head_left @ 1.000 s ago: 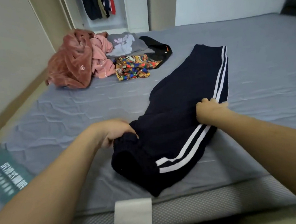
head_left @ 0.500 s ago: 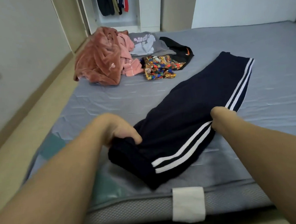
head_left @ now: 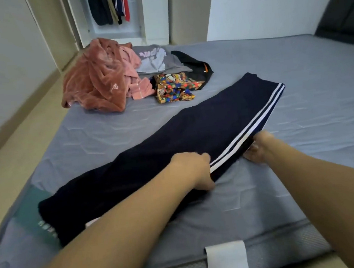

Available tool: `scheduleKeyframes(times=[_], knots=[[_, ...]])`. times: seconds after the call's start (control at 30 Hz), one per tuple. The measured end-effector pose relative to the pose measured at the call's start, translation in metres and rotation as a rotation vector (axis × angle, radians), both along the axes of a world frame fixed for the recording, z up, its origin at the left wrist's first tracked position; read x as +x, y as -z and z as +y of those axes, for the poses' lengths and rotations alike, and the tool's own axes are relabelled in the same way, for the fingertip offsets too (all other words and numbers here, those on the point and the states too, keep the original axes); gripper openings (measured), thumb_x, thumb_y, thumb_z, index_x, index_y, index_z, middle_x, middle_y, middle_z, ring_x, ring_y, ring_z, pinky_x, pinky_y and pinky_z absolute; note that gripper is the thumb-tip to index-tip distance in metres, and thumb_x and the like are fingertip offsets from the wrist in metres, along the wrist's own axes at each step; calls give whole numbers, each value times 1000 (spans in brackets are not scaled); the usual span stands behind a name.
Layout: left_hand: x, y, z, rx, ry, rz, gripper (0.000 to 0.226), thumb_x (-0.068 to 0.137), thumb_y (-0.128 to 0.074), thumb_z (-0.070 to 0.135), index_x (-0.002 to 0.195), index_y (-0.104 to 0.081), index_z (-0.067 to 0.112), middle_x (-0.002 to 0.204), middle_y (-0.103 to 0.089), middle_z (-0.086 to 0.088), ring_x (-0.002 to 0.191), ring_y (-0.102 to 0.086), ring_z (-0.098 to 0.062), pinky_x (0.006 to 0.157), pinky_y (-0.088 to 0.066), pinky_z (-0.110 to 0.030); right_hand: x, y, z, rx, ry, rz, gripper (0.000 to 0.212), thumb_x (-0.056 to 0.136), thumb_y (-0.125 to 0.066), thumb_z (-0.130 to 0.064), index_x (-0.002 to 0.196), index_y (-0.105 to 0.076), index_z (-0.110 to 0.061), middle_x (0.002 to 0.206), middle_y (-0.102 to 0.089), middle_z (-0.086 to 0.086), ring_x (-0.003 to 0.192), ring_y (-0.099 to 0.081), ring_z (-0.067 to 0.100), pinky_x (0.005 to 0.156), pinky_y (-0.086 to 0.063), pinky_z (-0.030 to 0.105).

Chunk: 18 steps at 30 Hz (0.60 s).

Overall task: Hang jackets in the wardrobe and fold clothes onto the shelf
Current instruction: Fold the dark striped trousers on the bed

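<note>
- Bed (head_left: pixel 298 100): my landmark; nothing on it is folded yet.
- Wardrobe (head_left: pixel 115 14), beyond its far end, already holds hung garments.
- Clothes pile (head_left: pixel 123 78) waits at its far-left corner.
- Navy trousers (head_left: pixel 172 140) lie stretched across its near half.
- My left hand (head_left: pixel 193 171) and right hand (head_left: pixel 257 147) have fingers curled round their striped edge.

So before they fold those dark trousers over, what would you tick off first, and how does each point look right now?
1. Trousers lying flat and stretched out on the mattress: ok.
2. Left hand holding the striped edge near the middle: ok, fingers curled over the fabric.
3. Right hand holding the same edge further along: ok, it pinches the cloth.
4. Bare mattress on the far side to fold onto: ok.
5. Pile of clothes apart from the trousers: ok, a gap shows.
6. Both legs lined up underneath: cannot tell, only the top layer shows.
</note>
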State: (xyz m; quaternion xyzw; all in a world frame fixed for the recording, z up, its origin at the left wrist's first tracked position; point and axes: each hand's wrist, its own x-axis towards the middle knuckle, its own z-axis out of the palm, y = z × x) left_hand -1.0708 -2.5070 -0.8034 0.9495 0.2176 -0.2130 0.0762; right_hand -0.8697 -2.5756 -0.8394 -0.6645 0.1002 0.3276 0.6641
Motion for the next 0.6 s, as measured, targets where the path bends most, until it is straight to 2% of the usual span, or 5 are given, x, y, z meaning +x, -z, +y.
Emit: scheduleKeyframes(times=[0.13,0.2,0.33,0.43,0.6], knots=[[61,-8,0,-3,-22,478,30,92,-57,36,96,-62,7,91,-64,-9,69,-57,-24,61,-45,-27,66,2,-14,49,-23,-15,37,100,-29,-23,78,-54,-7,53,-62,9,69,-60,21,86,-52,37],[100,-10,-1,-33,-70,312,34,88,-59,45,88,-58,11,83,-60,-5,66,-57,-21,57,-43,-27,98,4,-12,84,-47,-16,33,100,-32,-25,98,-58,-5,80,-65,13,79,-62,25,83,-51,39],[187,18,0,112,-57,-212,60,88,-49,54,134,-40,16,136,-41,-8,124,-40,-30,97,-40,-45,159,7,-1,195,-73,13,29,97,-35,-22,101,-61,-8,95,-65,10,79,-65,24,70,-54,37],[242,55,3,96,-122,-266,78,89,-37,60,153,-14,23,159,-11,-6,146,-6,-29,117,-5,-58,209,11,8,251,-75,33,32,97,-34,-18,88,-62,-6,87,-68,8,73,-66,23,51,-52,34],[305,101,16,108,-200,-206,94,74,-15,76,153,11,32,162,18,1,146,25,-21,105,23,-66,301,16,27,319,1,70,32,98,-36,-18,110,-64,-8,96,-69,9,81,-67,25,57,-54,38]])
